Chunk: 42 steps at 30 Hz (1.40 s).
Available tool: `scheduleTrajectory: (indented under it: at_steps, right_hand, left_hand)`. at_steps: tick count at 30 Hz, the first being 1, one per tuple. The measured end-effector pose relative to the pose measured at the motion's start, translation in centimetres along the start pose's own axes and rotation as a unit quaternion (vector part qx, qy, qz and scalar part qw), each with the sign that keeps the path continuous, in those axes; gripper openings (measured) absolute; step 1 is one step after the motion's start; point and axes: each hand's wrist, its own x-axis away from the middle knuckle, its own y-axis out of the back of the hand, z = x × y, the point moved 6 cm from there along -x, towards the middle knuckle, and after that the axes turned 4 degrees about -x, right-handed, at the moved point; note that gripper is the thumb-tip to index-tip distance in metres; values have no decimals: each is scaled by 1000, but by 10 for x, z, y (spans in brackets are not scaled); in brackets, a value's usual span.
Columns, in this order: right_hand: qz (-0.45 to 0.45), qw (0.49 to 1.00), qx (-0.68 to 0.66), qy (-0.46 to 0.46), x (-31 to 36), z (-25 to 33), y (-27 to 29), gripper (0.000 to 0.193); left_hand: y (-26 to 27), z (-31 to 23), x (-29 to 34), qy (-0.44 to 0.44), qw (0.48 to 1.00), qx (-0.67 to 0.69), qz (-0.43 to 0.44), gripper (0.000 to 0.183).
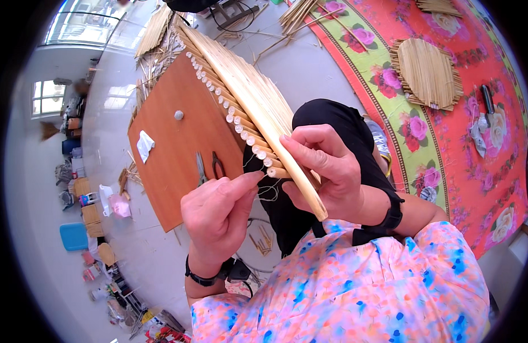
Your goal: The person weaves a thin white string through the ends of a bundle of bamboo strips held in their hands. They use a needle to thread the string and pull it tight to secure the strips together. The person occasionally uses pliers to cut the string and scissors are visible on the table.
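Observation:
A panel of pale straw-coloured stalks (241, 66) lies slantwise over my lap, with a row of cut round ends along its left edge. My right hand (329, 171) grips the near end of the panel, thumb on top of the outermost long stalk and fingers below. At the lowest cut ends, my left hand (218, 214) is closed in a pinch. Fine pale thread (268, 191) hangs in loops just beside its fingertips and seems to run into them. Scissors (201, 168) and dark-handled pliers (218, 166) lie beyond my left hand.
A brown board (169, 137) at left carries a white scrap (145, 146) and a small grey ball (178, 115). On the floral cloth (378, 74) at right lie a rounded stalk mat (428, 73) and a black-handled tool (487, 98). Loose stalks (301, 20) are scattered beyond.

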Motion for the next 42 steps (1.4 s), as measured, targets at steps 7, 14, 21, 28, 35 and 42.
scheduleTrajectory:
  at_steps: [7,14,21,28,35,42]
  right_hand:
    - [-3,1000,13,18,-5,8,0,59]
    - [1,1000,-13,10,-5,6,-1,58]
    - [8,1000,-26,14,-5,4,0,61]
    - [8,999,-34,18,-6,4,1,61]
    - [6,999,-37,15,-5,3,2,60]
    - [8,999,-47,15,-4,2,-1,60]
  left_hand:
    - [3,10,15,162,986,38,22,15]
    - [5,5,12,92,995,-37,-5,10]
    - [0,0,10,50,997,-46,-33,11]
    - [1,-4,4,16,996,-85,-32,13]
    - [-1,-4,3,2,995,-88,-38,14]
    - [-3,-10,-4,-25,994,-99,-26,14]
